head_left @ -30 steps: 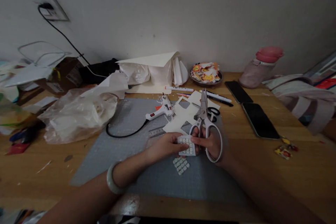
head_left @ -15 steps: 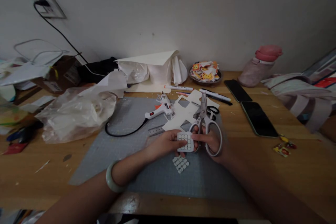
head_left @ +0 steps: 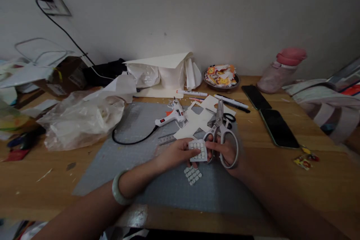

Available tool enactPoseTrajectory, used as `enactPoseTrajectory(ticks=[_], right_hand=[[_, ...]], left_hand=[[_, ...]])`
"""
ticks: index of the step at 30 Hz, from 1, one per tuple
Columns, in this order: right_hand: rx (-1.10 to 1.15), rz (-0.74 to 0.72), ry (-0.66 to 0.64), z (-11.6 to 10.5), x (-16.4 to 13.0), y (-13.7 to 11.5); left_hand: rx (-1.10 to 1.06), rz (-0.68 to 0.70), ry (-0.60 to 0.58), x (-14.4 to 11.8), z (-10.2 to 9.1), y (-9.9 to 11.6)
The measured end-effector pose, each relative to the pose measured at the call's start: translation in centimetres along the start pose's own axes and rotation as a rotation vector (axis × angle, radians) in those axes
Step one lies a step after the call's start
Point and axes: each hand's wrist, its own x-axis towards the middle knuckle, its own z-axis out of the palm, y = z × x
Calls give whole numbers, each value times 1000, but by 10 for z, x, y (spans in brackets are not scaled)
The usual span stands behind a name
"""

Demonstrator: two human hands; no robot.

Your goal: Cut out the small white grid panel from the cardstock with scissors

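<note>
My left hand (head_left: pixel 180 152) pinches a small pale card (head_left: pixel 201 145) with rows of outlined rounded squares on it, the thumb lying across its face. My right hand (head_left: pixel 227 153) is wrapped round the handles of grey metal scissors (head_left: pixel 218 123), whose blades point up and away from me. Its fingertips come close to the card's right edge; whether they touch it I cannot tell. Below the card, a cut-out piece with a similar grid of rounded squares (head_left: pixel 192 175) lies on the grey cutting mat (head_left: pixel 140 180).
Behind my hands lie cut white card (head_left: pixel 194 120), a white glue gun (head_left: pixel 171 116) with a black cord, a ruler (head_left: pixel 167 138) and markers (head_left: pixel 232 101). Two phones (head_left: pixel 278 127) and a pink-lidded bottle (head_left: pixel 278 71) stand right; a plastic bag (head_left: pixel 84 123) lies left.
The view has shifted slightly. Both hands keep their grip on the card and the scissors, with almost no movement; the card is tilted a little differently.
</note>
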Motion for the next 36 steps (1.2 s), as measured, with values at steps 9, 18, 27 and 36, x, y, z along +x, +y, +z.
enactPoseTrajectory(ticks=[9, 18, 27, 36], right_hand=[[6, 6, -30, -1, 2, 0], [4, 11, -33, -2, 2, -1], [21, 39, -47, -3, 3, -3], [34, 64, -37, -4, 3, 0]], left_hand=[[15, -14, -13, -2, 0, -1], [1, -25, -28, -1, -2, -2], [6, -41, -31, -2, -2, -2], [-12, -49, -36, -2, 0, 0]])
